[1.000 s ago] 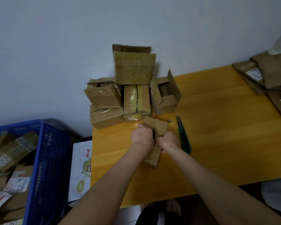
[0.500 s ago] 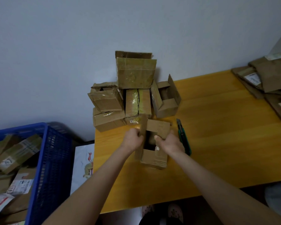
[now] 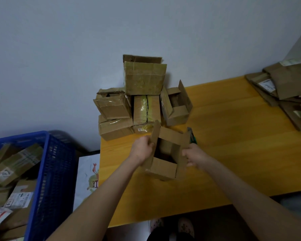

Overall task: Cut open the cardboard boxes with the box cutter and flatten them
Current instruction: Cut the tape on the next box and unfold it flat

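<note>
Gripping opened box (image 3: 163, 168) from both sides: left hand (image 3: 142, 150) pinches left flap, right hand (image 3: 194, 156) clasps right wall. Carton between hands over table (image 3: 233, 153), mouth up, each hand equally near. Green box cutter (image 3: 192, 136) lies just beyond right hand.

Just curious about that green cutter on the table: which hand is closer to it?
Right. The right hand holds the open box close beside the box cutter; the left hand holds its far side.
</note>
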### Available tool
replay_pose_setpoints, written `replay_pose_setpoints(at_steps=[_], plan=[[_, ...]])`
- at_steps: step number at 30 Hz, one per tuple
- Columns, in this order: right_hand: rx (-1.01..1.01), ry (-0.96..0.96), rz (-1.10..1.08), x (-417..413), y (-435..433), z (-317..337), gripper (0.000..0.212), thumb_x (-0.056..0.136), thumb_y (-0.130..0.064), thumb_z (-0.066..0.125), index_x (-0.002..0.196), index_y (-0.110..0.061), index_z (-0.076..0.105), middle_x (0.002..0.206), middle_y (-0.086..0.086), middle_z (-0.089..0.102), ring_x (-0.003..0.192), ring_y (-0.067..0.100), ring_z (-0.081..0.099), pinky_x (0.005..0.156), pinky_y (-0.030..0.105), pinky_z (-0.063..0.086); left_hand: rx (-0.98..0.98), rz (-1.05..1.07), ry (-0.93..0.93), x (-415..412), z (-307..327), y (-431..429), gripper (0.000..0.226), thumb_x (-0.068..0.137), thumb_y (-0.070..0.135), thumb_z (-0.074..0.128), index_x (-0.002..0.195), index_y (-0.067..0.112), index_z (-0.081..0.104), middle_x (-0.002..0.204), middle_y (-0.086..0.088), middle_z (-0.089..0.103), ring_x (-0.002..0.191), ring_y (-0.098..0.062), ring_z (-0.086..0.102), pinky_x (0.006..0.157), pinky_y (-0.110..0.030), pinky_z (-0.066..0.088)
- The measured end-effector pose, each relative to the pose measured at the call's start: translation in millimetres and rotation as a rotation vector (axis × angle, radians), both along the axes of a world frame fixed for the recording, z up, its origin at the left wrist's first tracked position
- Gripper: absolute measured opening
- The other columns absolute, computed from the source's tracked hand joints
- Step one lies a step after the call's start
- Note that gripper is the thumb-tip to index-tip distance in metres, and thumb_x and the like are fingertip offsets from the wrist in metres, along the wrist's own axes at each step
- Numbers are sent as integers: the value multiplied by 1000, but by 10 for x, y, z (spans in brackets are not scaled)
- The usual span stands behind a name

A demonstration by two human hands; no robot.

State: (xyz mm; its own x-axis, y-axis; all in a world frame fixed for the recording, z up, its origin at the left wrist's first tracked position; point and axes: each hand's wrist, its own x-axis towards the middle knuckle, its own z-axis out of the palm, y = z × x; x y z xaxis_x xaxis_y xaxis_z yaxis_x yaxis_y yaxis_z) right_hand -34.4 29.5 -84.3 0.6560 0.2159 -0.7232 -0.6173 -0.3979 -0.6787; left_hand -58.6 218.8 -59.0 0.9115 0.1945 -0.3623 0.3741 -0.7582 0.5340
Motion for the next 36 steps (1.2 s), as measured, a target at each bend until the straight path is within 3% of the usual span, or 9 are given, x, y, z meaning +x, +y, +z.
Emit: replay_pose_setpoints(at_steps=[8,13,15,19,22,26,31,33,36], plan=[[267,170,-341,-187,-88,-289,54,94,-8,57,143,-6,35,124,13,59,101,23,61,77,36,55,-281,91,94,-21,36,248,16,99,15,49,112,14,59,102,-6,63,101,-25,60,91,-38,47],[-718,-543,293,-1,-67,-131,102,82,-36,72,153,-15,2,157,10,16,143,30,22,114,45,28,-62,-130,46,86,109,130,21,98,17,50,115,11,60,101,-4,60,100,-22,58,86,-31,45],[-849,-675,533,86,-2,-16,108,81,-50,68,152,-12,-3,159,11,10,146,30,12,118,42,18,90,-285,5,86,161,24,18,98,19,50,111,13,61,98,-4,61,94,-22,58,84,-34,48],[-875,-642,548,35,143,69,91,91,-53,52,153,-12,-1,136,9,51,104,26,61,74,34,50,305,-449,-115,-15,212,-103,17,100,22,44,108,18,59,94,-5,64,89,-25,61,75,-37,52],[-728,-641,518,9,131,108,53,100,-34,40,147,-13,26,83,2,61,63,18,58,54,30,48,377,-386,-193,-101,233,10,25,103,28,39,119,23,58,101,-3,66,93,-23,63,75,-34,51],[-575,-656,403,11,129,210,27,102,-23,39,117,-9,56,69,-1,52,56,15,50,54,32,48,423,-218,-363,-174,286,160,36,99,39,47,134,33,50,115,2,65,104,-15,61,83,-26,50],[-584,-724,223,-65,111,334,25,101,-19,38,116,-7,55,74,2,57,64,20,58,60,34,53,-213,527,-413,-399,207,124,106,72,39,80,154,21,15,154,-7,28,140,-26,31,111,-46,35],[-533,-777,184,-80,70,376,24,100,-17,39,114,-8,56,68,-4,53,58,14,56,59,32,54,-465,546,-233,-472,90,137,99,67,37,84,146,22,26,148,-7,39,134,-27,40,106,-45,42],[-480,-887,195,-164,33,454,27,100,-15,40,121,-6,54,60,-10,44,48,3,42,43,15,35,-362,459,-183,-471,78,139,76,68,40,84,128,24,41,135,-3,52,120,-21,50,94,-35,45]])
